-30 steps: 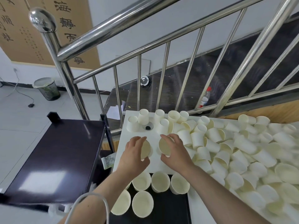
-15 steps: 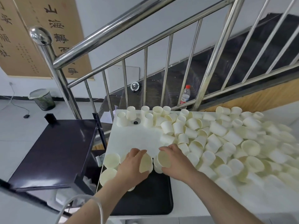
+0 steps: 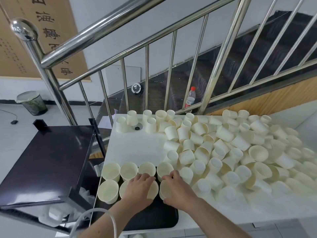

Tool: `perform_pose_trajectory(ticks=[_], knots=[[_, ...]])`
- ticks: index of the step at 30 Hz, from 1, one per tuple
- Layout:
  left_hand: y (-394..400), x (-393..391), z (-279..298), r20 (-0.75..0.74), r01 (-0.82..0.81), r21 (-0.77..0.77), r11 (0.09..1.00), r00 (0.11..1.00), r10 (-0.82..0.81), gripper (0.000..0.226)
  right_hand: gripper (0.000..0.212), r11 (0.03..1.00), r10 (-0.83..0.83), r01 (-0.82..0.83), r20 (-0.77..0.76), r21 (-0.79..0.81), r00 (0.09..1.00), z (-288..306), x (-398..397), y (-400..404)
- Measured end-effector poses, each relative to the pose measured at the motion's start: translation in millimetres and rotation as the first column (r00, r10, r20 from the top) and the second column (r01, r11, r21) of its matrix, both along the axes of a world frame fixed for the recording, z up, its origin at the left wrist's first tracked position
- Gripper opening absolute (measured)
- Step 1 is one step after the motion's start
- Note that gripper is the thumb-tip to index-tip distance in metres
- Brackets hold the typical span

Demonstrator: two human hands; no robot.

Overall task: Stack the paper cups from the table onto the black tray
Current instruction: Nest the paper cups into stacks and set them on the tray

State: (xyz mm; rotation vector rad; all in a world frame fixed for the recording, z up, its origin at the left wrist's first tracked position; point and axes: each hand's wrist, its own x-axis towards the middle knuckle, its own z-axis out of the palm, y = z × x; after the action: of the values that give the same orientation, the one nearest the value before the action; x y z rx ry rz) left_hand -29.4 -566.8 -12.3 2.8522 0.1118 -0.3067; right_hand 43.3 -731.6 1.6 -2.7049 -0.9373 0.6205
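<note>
Behind everything, a steel stair railing [image 3: 120, 54] slants across the view, with a calligraphy scroll [image 3: 42, 36] on the wall to the left. Below it a white surface [image 3: 137, 146] carries a great heap of loose paper cups [image 3: 240, 152] over its right half, most lying on their sides or upside down, a few upright along the far edge. Left of the surface stands a dark side table [image 3: 44, 162]. At the near left corner of the surface sits the black tray [image 3: 154, 219], holding upright cups in two rows: four [image 3: 128, 171] along the far edge, and more in the row nearer the person. Both hands are over that near row. The left hand [image 3: 139, 188] has its fingers curled over the left cup [image 3: 152, 189], gripping it from above; the right hand [image 3: 176, 188] grips the right cup [image 3: 165, 188] just beside it, fingers wrapped over the rim. Whether these two cups already rest on the tray is hard to say. A plastic bottle [image 3: 190, 97] stands beyond the railing, and a waste bin [image 3: 32, 103] on the floor far left
</note>
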Motion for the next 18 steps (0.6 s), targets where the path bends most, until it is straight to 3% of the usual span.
perform_pose_trajectory(ticks=[18], knots=[[10.6, 2.3, -16.0, -0.001, -0.017, -0.029, 0.999, 1.0, 0.017, 0.079, 0.098, 1.0, -0.001, 0.001, -0.007, -0.026, 1.0, -21.7, 9.9, 3.6]])
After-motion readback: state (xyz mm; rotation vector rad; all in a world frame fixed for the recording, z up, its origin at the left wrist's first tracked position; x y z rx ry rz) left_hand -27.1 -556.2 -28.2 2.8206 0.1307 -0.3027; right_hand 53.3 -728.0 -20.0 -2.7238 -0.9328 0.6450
